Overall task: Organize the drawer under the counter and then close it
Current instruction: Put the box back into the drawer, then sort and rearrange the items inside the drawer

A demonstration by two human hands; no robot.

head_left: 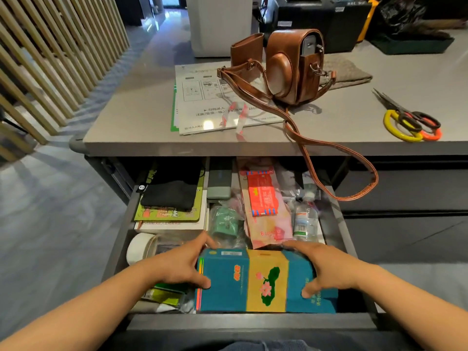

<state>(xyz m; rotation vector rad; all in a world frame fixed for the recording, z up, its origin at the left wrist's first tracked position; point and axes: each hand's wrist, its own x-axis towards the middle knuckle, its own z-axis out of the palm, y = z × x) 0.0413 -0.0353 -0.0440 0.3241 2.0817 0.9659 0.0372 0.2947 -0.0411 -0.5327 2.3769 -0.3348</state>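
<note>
A: Where do we find the box point(253, 282)?
B: At the front of the open drawer point(253, 320). Our left hand point(177, 267) and right hand point(326, 269) grip its two ends, fingers curled round it.

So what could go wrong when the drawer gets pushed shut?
1. The strap of the camera case hangs off the counter over the right side of the open drawer. Closing could pinch it and maybe tug the case down.
2. The left hand and right hand grip the teal-and-yellow box at the drawer's front. If it ends up sitting too high, it might jam under the counter.
</note>
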